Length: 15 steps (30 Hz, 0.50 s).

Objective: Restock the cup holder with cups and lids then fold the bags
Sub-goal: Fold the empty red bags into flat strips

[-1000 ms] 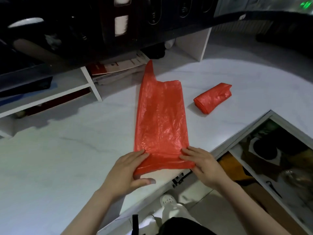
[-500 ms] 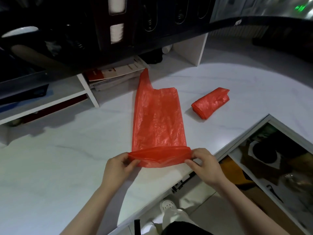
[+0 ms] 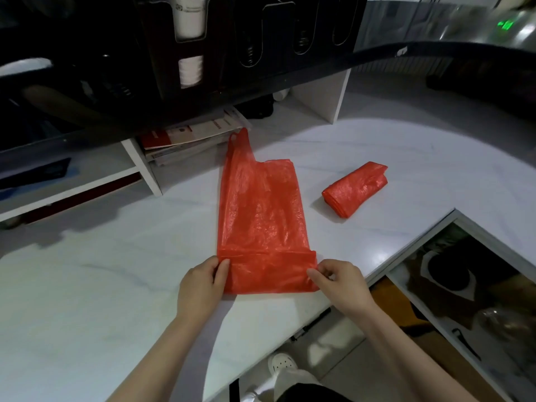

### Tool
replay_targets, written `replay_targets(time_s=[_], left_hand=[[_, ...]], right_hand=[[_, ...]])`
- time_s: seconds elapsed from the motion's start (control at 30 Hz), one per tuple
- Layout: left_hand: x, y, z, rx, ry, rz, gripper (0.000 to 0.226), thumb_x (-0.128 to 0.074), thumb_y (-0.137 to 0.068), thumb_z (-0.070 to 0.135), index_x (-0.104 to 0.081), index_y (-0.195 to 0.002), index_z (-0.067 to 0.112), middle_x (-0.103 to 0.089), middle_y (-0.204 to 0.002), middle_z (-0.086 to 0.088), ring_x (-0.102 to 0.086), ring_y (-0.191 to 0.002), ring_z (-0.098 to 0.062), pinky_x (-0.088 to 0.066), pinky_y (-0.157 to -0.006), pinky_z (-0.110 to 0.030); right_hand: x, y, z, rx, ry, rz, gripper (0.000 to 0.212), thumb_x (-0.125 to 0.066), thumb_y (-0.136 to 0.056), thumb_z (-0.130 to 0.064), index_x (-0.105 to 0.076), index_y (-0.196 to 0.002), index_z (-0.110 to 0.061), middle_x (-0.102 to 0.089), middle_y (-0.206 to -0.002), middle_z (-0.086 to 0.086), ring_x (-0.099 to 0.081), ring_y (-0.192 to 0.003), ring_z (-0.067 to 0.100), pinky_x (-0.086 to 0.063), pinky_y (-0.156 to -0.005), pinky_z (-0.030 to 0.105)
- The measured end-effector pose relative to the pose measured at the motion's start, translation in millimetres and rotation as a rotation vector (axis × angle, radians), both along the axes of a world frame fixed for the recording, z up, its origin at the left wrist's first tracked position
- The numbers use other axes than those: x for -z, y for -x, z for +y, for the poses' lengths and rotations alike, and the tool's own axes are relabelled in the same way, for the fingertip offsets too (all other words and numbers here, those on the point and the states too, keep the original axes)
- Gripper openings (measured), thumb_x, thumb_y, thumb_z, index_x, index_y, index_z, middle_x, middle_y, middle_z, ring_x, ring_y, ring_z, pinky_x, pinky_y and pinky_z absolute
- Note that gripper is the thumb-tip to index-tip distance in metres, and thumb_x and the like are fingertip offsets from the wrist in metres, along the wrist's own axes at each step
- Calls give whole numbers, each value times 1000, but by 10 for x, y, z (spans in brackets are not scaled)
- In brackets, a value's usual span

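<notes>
Red bag (image 3: 261, 216), left hand (image 3: 200, 285), right hand (image 3: 340, 285) pinching

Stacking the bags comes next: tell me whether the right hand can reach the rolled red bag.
Likely yes: the rolled bag lies on the counter beyond the right hand, bare counter between. But that hand pinches the fold of the flat bag and must release first.
</notes>
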State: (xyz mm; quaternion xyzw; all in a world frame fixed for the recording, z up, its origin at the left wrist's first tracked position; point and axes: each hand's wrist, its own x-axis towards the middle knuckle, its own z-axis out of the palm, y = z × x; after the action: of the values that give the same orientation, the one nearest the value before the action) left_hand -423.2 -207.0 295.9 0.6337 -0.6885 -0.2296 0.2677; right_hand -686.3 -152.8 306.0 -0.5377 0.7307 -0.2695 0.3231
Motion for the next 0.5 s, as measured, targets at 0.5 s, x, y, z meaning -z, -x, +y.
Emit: replay_targets(time_s=[0.5], left_hand=[[-19,109,-9,-107,52,-206,38,-53,-89,13,-51,-127,10,-66,-102,-11,-58,-94,-35,-48,-81,-45]], right_hand=[[128,-160,-153,-34,25,395,24,-51,-86,-43,-51,-71,-25,-52,-64,-11,-48,-74,11,-45,-55,29]])
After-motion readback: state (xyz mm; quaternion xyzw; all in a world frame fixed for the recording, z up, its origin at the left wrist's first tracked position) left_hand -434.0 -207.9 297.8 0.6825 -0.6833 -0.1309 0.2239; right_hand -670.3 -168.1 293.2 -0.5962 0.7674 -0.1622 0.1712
